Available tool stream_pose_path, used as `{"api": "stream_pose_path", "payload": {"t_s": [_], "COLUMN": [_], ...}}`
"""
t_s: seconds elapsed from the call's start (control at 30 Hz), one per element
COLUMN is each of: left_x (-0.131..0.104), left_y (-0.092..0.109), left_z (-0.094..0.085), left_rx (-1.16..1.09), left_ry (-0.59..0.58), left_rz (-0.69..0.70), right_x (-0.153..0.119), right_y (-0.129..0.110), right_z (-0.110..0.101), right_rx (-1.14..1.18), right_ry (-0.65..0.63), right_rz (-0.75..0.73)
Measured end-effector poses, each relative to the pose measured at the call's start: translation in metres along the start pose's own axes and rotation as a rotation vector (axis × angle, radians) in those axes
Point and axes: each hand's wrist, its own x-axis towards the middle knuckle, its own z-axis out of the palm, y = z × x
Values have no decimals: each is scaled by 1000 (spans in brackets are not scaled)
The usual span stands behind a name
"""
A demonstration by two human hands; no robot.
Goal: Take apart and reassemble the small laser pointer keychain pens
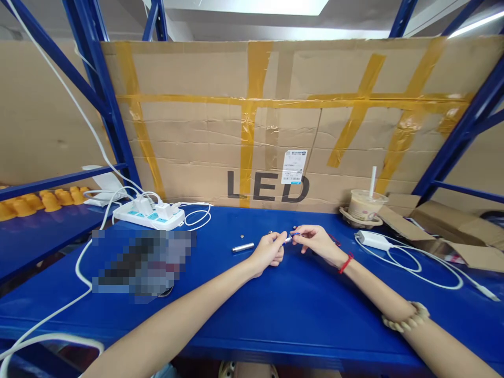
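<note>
**Two hands meet over a blue table, a small part between their fingertips.**

Directions are read from a clock centred on the hands, with 12 o'clock pointing away from the wearer. The left hand (pixel 270 252) pinches a small silver-and-blue part (pixel 289 239) between thumb and curled fingers. The right hand (pixel 315 239), entering from 4 o'clock, pinches at the part's blue end; its exact grip is too small to tell. The part lies at the centre of the dial, just above the table (pixel 307 304). A red cord (pixel 346 263) circles the right wrist, and beads (pixel 407 317) ring the forearm.

At 9 o'clock, near the left hand, lies a silver tube (pixel 243 247); just beyond it sits a tiny disc (pixel 242 236). Farther out at 9 o'clock, a pixelated area (pixel 144 265) hides its contents. At 10 o'clock stands a white power strip (pixel 151 216) with plugs and cables. At 2 o'clock, a lidded cup (pixel 364 205) with a white straw rests in a carton holder (pixel 346 218). At 3 o'clock lie a white charger (pixel 376 241) and its looped cable (pixel 425 286); beyond these, toward 2 o'clock, is an open box (pixel 464 231). At 12 o'clock rises a taped cardboard panel (pixel 197 142), printed "LED" and bearing a white label (pixel 294 166).
</note>
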Motion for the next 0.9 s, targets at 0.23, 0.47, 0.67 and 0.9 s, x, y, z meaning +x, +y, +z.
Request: {"api": "stream_pose_path", "payload": {"t_s": [0.23,0.47,0.67,0.9], "left_x": [0,1,3,4], "left_y": [-1,1,-4,-7], "left_z": [7,6,5,5], "left_rx": [104,107,133,204], "left_ry": [26,47,70,112], "left_rz": [-48,-71,-27,13], "right_x": [-4,-3,-4,-8], "right_y": [-7,-3,3,-1], "right_z": [5,4,1,2], "right_rx": [8,-18,-97,-143], "right_ry": [-89,-101,-136,-113], "right_rz": [0,-25,-56,-83]}}
